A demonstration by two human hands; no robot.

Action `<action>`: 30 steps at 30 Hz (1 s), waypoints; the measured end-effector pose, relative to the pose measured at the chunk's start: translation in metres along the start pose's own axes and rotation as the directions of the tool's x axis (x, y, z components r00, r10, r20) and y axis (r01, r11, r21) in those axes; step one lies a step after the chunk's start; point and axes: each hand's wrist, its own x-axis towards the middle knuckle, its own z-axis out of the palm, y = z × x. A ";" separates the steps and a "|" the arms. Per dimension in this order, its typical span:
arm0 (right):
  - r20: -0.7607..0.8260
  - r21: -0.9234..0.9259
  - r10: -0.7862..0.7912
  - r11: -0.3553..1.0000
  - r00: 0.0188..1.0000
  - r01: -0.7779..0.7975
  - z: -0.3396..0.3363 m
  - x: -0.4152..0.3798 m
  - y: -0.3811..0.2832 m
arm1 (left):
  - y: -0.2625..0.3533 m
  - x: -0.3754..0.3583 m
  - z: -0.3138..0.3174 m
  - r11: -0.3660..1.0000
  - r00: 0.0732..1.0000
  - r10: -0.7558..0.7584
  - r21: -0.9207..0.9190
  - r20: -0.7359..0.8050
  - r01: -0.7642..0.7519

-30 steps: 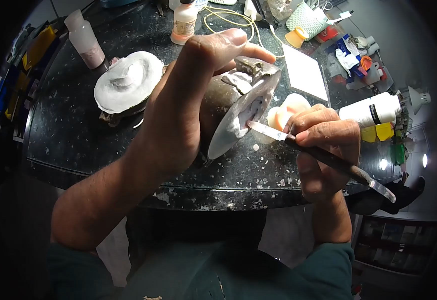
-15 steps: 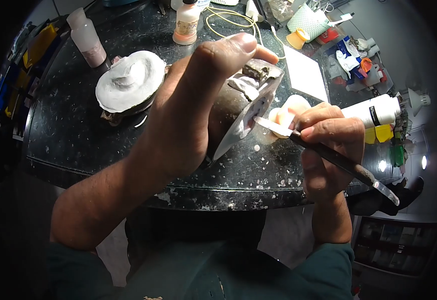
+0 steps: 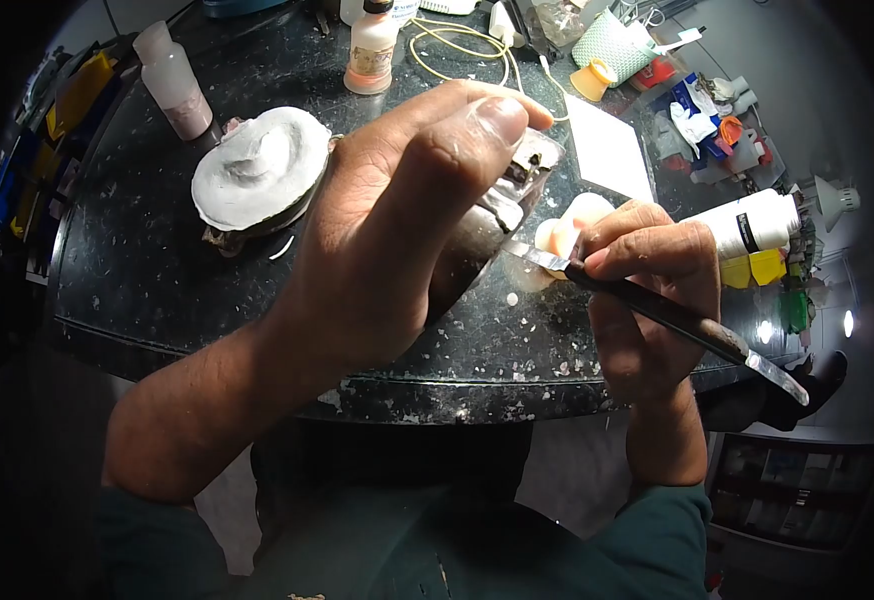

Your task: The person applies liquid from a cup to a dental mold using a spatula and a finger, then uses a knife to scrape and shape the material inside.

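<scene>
My left hand (image 3: 387, 220) is wrapped round a grey metal piece (image 3: 467, 240) with some white material in it, held tilted above the dark table. The palm and thumb hide much of it. Between the thumb and fingers of my right hand (image 3: 647, 280) is a dark-handled knife (image 3: 667, 312). Its pale blade points left, with the tip at the right edge of the metal piece. A second, narrow metal end sticks out at the lower right. Left of my left hand, a round white plaster mass (image 3: 262, 170) rests on the table.
The black, speckled table (image 3: 137, 270) carries a pink-bottomed bottle (image 3: 175, 85), another bottle (image 3: 372, 50), a yellowish cable (image 3: 437, 35), a white tile (image 3: 612, 150), pale rounded pieces (image 3: 582, 215) behind my right hand, a white container (image 3: 747, 225) and a mesh basket (image 3: 612, 40).
My left hand has turned the metal piece, so its broad white face no longer shows. My right hand has shifted slightly left with the knife.
</scene>
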 end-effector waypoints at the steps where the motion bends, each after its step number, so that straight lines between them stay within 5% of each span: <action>1: 0.004 0.005 -0.005 1.000 1.000 0.005 0.000 0.000 0.000 | 0.002 -0.001 -0.002 0.999 0.998 -0.051 -0.003 0.030 0.051; 24: -0.018 0.122 0.045 0.992 0.999 -0.043 0.000 -0.009 0.002 | 0.002 0.000 -0.005 0.994 0.999 0.025 0.111 -0.034 -0.021; 30: -0.049 0.098 -0.047 0.994 0.998 0.051 0.001 -0.015 0.006 | -0.006 0.001 -0.006 0.999 0.999 0.023 0.035 -0.030 -0.022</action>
